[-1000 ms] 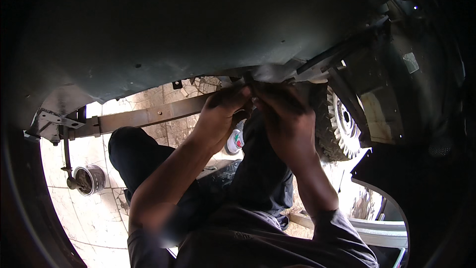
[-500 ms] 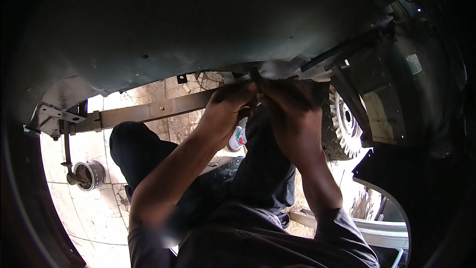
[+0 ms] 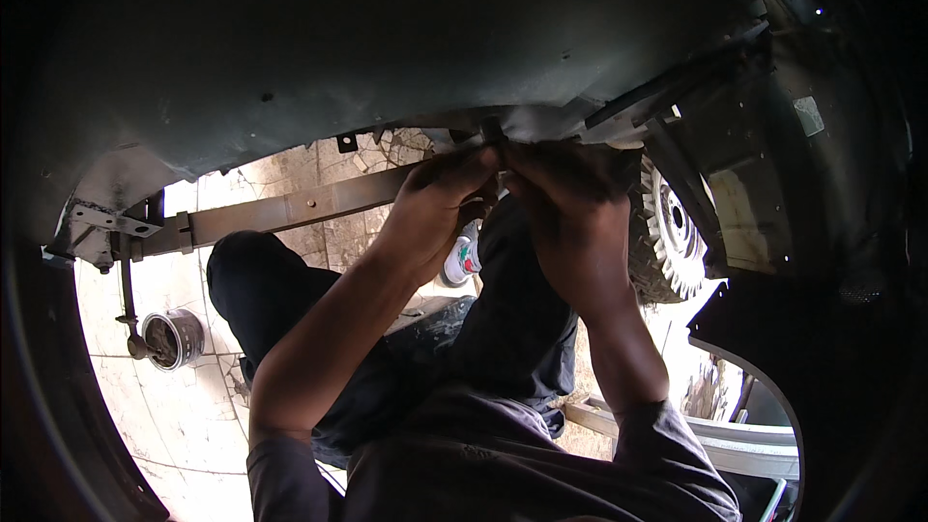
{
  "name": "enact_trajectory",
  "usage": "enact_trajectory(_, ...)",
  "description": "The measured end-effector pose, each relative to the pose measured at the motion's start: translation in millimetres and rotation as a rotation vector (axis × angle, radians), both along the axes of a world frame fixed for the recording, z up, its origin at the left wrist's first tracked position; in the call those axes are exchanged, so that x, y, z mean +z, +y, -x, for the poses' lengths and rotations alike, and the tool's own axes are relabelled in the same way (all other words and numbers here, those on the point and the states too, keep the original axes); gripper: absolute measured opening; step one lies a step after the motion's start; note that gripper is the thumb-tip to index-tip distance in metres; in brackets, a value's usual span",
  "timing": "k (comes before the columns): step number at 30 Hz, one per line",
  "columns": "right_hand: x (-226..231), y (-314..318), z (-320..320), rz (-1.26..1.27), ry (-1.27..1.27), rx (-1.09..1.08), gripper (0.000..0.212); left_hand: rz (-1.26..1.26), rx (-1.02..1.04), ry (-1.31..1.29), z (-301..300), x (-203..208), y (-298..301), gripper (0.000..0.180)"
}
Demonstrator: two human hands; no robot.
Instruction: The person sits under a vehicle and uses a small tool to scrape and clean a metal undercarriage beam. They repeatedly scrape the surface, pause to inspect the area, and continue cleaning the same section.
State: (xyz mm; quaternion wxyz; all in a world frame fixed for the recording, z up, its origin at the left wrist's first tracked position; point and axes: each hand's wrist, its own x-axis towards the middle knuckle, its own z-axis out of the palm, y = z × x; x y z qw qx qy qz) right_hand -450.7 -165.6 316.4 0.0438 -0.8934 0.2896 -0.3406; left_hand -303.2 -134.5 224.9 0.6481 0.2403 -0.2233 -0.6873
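Note:
Both my hands are raised to the lower edge of a large dark metal panel (image 3: 338, 68) overhead. My left hand (image 3: 447, 191) is closed, thumb and fingers pinched at a small dark piece (image 3: 492, 130) by that edge. Close against it on the right, my right hand (image 3: 570, 188) is also closed, with its fingers curled in at the same spot. Deep shadow covers the fingertips, so what lies between them cannot be made out.
A long flat metal bar (image 3: 280, 218) runs left of my hands to a bracket (image 3: 116, 220). A can (image 3: 174, 339) stands on the tiled floor. Below my hands is a white container (image 3: 460, 261). At right are a treaded wheel (image 3: 672, 222) and a pale curved rim (image 3: 744, 447).
The view has shifted slightly, so the panel and bar appear a little higher. My hands stay together at the same spot on the panel edge.

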Motion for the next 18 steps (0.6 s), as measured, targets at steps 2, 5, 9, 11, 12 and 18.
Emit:
enact_trajectory(2, -1.5, 3.4, 4.7, -0.05, -0.025, -0.029, 0.028, -0.049, 0.022, -0.004, 7.9, 8.8, 2.9, 0.025)
enact_trajectory(5, 4.1, 0.4, -1.0, -0.031, 0.031, -0.017, 0.028, 0.014, -0.015, -0.006, 0.7, -5.2, -0.6, 0.026)
enact_trajectory(9, 2.9, 4.5, 5.2, -0.018, -0.012, -0.015, 0.03, 0.031, 0.007, -0.034, 3.7, -4.4, -3.6, 0.028)
enact_trajectory(11, 1.1, -1.6, 5.7, -0.092, -0.024, -0.017, 0.03, 0.028, 0.013, -0.037, 6.4, -5.0, -4.0, 0.029)
enact_trajectory(12, 0.5, -2.6, 6.0, -0.096, -0.026, -0.009, 0.03, 0.023, 0.001, -0.038, 4.8, -5.1, -2.3, 0.029)
enact_trajectory(18, -16.2, 5.6, 32.2, -0.425, -0.301, 0.052, 0.03, -0.05, -0.019, -0.019, -0.8, 2.3, 0.6, 0.032)
